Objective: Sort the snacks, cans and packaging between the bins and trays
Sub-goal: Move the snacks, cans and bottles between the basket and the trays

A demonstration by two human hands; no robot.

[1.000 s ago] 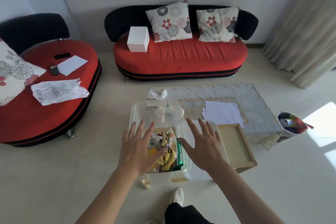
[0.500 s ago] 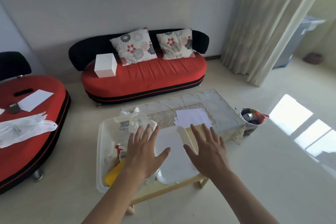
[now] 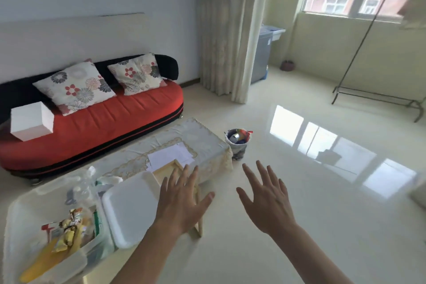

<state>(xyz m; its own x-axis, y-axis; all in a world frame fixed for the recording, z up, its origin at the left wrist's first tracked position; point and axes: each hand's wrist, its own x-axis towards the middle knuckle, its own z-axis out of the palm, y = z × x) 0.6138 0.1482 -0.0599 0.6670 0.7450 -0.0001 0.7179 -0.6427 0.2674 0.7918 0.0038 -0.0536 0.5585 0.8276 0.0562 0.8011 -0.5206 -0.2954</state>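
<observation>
A clear plastic bin (image 3: 16, 219) at the lower left holds snack packets (image 3: 69, 230) in yellow, red and green wrappers. A white foam tray (image 3: 129, 210) lies beside it on a low wooden stand, and a wooden tray (image 3: 168, 168) shows just behind. My left hand (image 3: 182, 200) hovers open, fingers spread, over the right edge of the stand. Out over the bare floor to the right, my right hand (image 3: 267, 200) is open too. Neither hand holds anything.
A low table with a lace cloth (image 3: 202, 138) carries white papers (image 3: 170, 154). A small waste bin (image 3: 238, 143) full of wrappers stands at its right end. The red sofa (image 3: 103, 122) with a white box (image 3: 31, 120) is behind. Glossy floor spreads right toward a metal rack (image 3: 368, 97).
The view has swung up and to the right, so the bin and trays slid to the lower left. Both hands stayed open and spread, now off the bin and further right.
</observation>
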